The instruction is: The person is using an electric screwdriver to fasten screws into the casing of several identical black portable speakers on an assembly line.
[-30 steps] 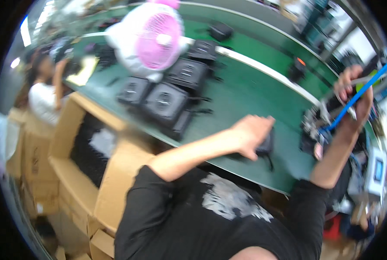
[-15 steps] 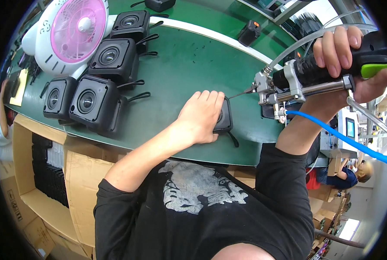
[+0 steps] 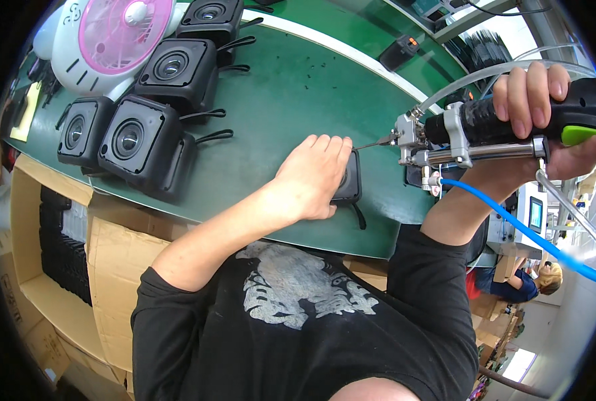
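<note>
A black speaker (image 3: pixel 354 182) lies face-up beside a black-handled driver (image 3: pixel 473 120).

At centre, the speaker (image 3: pixel 354 182) is black, like the other speakers (image 3: pixel 136 142) at upper left, beside a white fan (image 3: pixel 101 50) with a pink grille (image 3: pixel 114 40). The tabletop (image 3: pixel 291 93) is green, its strip (image 3: pixel 338 47) white. At right, the tool (image 3: pixel 475 119) is black with a lime-green patch (image 3: pixel 582 135), silver fittings (image 3: pixel 500 152) and a blue hose (image 3: pixel 504 212). The black shirt (image 3: pixel 351 341) bears a grey print (image 3: pixel 294 284).
</note>
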Tool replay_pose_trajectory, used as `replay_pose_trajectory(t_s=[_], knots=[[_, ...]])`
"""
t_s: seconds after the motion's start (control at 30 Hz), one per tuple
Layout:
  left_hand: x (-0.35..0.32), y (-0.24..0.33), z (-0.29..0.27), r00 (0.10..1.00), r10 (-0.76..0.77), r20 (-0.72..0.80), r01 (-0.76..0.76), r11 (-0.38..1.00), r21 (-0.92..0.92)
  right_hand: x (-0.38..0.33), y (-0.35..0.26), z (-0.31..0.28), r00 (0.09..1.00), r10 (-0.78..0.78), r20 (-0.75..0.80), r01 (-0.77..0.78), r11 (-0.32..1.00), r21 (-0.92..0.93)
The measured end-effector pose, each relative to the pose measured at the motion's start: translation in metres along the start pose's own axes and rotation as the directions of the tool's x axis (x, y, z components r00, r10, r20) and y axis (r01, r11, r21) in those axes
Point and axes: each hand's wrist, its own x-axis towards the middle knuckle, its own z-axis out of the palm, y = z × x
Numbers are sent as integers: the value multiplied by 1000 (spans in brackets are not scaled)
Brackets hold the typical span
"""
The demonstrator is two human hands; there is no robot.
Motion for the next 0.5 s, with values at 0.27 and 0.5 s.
replay_pose_trajectory(t_s=[0.27,0.5], knots=[[-3,0,3,1000,8,-20,-10,996,-88,-16,38,1,998,8,60,-10,999,33],[-2,1,0,1000,14,-15,-15,999,-49,-23,43,-2,1000,-16,-25,18,996,83]])
